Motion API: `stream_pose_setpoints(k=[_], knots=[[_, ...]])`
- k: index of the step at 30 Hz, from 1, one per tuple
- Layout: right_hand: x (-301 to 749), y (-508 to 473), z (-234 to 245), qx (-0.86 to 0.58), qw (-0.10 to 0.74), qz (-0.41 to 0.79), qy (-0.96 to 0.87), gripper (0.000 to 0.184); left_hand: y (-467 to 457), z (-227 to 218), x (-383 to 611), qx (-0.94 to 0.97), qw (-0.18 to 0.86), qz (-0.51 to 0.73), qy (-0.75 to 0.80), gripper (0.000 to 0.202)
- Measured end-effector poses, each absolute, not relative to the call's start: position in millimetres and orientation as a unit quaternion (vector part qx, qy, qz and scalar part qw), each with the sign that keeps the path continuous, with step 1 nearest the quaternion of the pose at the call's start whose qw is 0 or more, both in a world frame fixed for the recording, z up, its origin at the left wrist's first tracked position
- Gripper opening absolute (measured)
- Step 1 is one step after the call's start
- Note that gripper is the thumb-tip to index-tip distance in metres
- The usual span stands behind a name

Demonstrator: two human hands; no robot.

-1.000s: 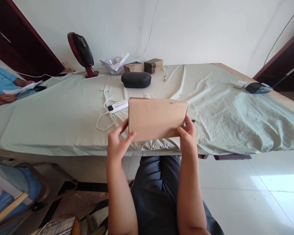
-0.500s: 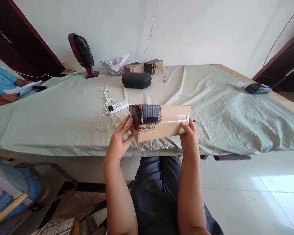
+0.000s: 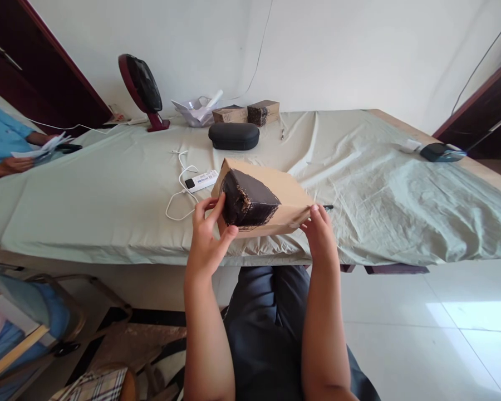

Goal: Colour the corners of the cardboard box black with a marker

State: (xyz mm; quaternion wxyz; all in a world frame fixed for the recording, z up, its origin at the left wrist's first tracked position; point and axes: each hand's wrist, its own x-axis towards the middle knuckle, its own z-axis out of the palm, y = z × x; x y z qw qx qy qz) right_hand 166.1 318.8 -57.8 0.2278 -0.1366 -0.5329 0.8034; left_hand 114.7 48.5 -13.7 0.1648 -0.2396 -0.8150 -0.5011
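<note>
A brown cardboard box (image 3: 290, 186) is held tilted between my two hands near the front edge of the cloth-covered table. One corner of it carries a dark, scribbled patch with a torn, rough edge. My left hand (image 3: 209, 234) grips the box's left end, thumb on the near lower edge and fingers against the dark corner. My right hand (image 3: 320, 231) pinches the right-hand corner, its thumb on top. A thin black object (image 3: 328, 207) lies on the cloth just beyond the right hand; most of it is hidden.
Behind the box lie a white power bank (image 3: 202, 180) with a white cable (image 3: 169, 205) and a black zip case (image 3: 234, 137). Farther back stand two small cartons (image 3: 264, 113) and a fan (image 3: 144, 89). At left, another person's hand (image 3: 16, 164) holds papers.
The box has been turned and tipped in my hands, so its broad top face and dark corner now show. My left thumb has moved onto the dark patch's edge.
</note>
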Motion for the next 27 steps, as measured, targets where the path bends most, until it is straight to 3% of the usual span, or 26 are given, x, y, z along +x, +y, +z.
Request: stream_pose_setpoints(k=[3,6,12,19,21,25,27], knots=[[166.2,320.7,-60.6,-0.136,0.196,0.820,-0.520,0.039,54.1,-11.2,117.5,-0.249,0.186,-0.471,-0.826,0.090],[165.4,320.4,-62.6,-0.108,0.173,0.827,-0.524,0.054,58.5,-8.4,119.4,-0.268,0.205,-0.445,-0.830,0.089],[159.5,311.3,-65.6,-0.120,0.114,0.830,-0.533,0.056,65.5,3.1,129.7,-0.298,0.248,-0.393,-0.834,0.074],[151.3,306.7,-70.1,-0.137,0.024,0.872,-0.470,0.093,62.9,10.9,140.3,-0.325,0.311,-0.375,-0.811,0.068],[149.5,304.9,-70.7,-0.136,0.001,0.873,-0.468,0.089,60.6,11.1,140.2,-0.315,0.335,-0.371,-0.807,0.063],[144.8,299.3,-72.1,-0.159,-0.016,0.875,-0.457,0.058,58.4,11.3,136.6,-0.326,0.340,-0.361,-0.805,0.059],[141.8,297.3,-74.5,-0.167,-0.025,0.873,-0.458,0.051,59.2,11.3,134.8,-0.335,0.340,-0.356,-0.804,0.059]])
